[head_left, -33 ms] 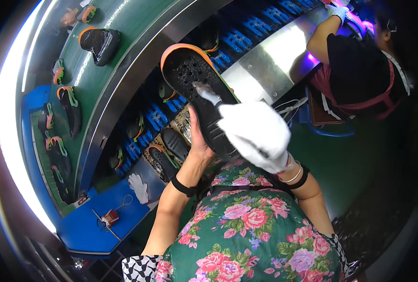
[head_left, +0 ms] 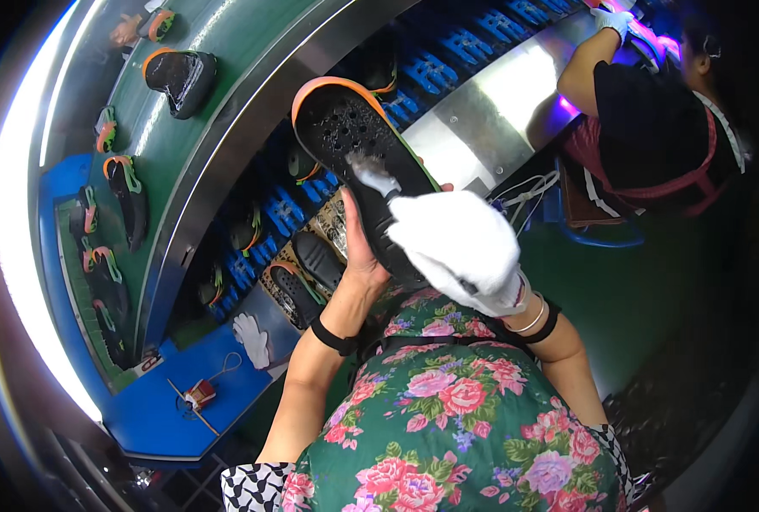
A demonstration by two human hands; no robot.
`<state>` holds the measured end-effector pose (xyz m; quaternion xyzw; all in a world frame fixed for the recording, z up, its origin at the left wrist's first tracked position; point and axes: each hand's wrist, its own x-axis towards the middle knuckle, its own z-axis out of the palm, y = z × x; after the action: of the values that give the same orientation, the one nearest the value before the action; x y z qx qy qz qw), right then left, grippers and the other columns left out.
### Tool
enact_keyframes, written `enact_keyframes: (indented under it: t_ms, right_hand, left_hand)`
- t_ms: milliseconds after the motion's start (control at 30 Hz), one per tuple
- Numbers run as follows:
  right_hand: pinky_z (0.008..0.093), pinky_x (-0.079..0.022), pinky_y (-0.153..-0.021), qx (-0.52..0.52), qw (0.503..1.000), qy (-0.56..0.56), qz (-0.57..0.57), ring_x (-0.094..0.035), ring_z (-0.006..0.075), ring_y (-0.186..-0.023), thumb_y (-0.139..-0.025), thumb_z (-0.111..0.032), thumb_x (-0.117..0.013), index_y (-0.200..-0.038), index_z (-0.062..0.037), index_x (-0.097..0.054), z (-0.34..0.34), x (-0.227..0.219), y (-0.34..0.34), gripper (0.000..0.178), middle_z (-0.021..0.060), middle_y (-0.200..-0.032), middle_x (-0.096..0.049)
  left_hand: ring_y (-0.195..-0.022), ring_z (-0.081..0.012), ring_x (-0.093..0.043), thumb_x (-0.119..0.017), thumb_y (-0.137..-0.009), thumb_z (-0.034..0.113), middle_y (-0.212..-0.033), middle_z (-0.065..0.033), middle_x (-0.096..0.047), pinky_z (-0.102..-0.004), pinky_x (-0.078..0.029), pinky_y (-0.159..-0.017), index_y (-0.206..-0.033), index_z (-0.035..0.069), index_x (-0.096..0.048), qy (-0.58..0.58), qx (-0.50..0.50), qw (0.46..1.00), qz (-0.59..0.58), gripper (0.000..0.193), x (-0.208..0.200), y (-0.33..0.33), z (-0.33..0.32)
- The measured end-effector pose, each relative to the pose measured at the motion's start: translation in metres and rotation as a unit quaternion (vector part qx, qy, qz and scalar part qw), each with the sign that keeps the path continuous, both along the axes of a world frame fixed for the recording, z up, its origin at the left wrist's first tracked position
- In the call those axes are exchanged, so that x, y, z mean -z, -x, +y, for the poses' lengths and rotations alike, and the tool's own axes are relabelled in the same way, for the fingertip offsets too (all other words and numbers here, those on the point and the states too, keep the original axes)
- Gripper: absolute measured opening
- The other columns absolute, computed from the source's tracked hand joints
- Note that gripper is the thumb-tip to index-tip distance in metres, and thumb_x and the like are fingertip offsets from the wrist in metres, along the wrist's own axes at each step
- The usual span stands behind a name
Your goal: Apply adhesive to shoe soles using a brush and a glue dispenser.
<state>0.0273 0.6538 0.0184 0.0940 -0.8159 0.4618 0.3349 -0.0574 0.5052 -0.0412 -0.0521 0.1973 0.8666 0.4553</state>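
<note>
In front of my body I hold up a long black clog-style shoe (head_left: pixel 345 128) with small holes and an orange rim at its toe. My bare left hand (head_left: pixel 364 252) is wrapped round it from below, thumb along its left edge. In a white knitted glove, my right hand (head_left: pixel 460 247) is closed on a brush (head_left: pixel 375 177). Its pale bristles press on the shoe's upward face, just below the holes. The glove hides most of the handle. The black surface near the toe looks wet and shiny.
A green conveyor belt (head_left: pixel 252 47) carrying several black shoes curves along the left. Beside my left forearm, more shoes (head_left: pixel 294 292) lie on a stained board. A blue table (head_left: pixel 162 418) holds a small red object; a white glove (head_left: pixel 252 340) lies nearby. A co-worker (head_left: pixel 652 128) sits at right.
My right hand has shifted slightly left, and the bristles have spread wider against the shoe. The left hand and the shoe have barely moved.
</note>
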Motion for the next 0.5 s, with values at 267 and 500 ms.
enact_keyframes:
  t_ms: [267,500]
  right_hand:
    - [0.0365,-0.058,-0.081,0.007,0.996,0.084,-0.007,-0.074,0.0268,-0.090,-0.079,0.005,-0.079,-0.095,-0.0014,-0.077,0.003,-0.005,-0.004,0.018,0.0154,-0.101,-0.077]
    - [0.0375,-0.059,-0.078,-0.064,0.987,0.146,-0.022,-0.074,0.0269,-0.088,-0.081,0.004,-0.078,-0.092,-0.0018,-0.076,0.005,0.008,-0.006,0.013,0.0151,-0.098,-0.077]
  left_hand:
    - [-0.136,-0.0499,-0.051,-0.040,-0.089,0.088,-0.154,-0.0254,-0.046,-0.0632,-0.042,-0.114,-0.158,0.011,-0.035,-0.095,-0.046,0.994,-0.002,0.104,0.003,0.006,0.007]
    - [-0.123,-0.0509,-0.059,-0.044,-0.083,0.092,-0.147,-0.0329,-0.050,-0.0631,-0.048,-0.106,-0.160,0.016,-0.032,-0.118,-0.037,0.990,-0.064,0.108,-0.011,0.009,0.008]
